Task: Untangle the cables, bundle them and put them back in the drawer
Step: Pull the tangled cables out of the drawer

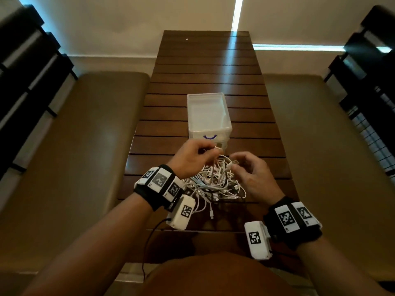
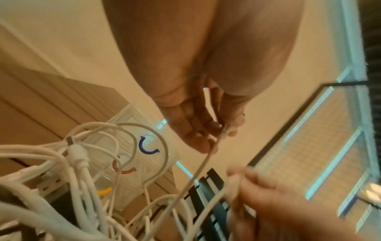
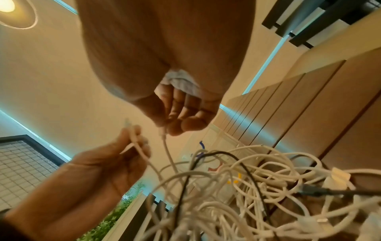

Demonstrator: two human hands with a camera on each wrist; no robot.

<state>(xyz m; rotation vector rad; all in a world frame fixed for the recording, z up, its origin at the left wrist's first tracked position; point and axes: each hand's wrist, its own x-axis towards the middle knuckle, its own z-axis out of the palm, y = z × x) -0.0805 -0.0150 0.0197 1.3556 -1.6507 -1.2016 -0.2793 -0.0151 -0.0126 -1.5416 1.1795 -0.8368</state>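
Note:
A tangle of white cables [image 1: 213, 182] lies on the slatted wooden table [image 1: 205, 67], just in front of me. My left hand [image 1: 205, 149] pinches a white cable's plug end above the pile's far left. My right hand [image 1: 236, 162] pinches another cable end at the pile's far right. In the left wrist view my left hand [image 2: 218, 132] holds a thin cable that runs down into the tangle [image 2: 78, 179]. The right wrist view shows my right hand [image 3: 167, 128] gripping a plug, with one black cable [image 3: 243, 164] among the white ones. The pulled-out white drawer [image 1: 208, 114] stands behind the pile.
The drawer sits on a small clear drawer unit [image 2: 142, 156] with blue, red and yellow handles. Padded benches [image 1: 74, 146] flank the table on both sides. Dark slatted frames [image 1: 25, 71] stand at the far left and right.

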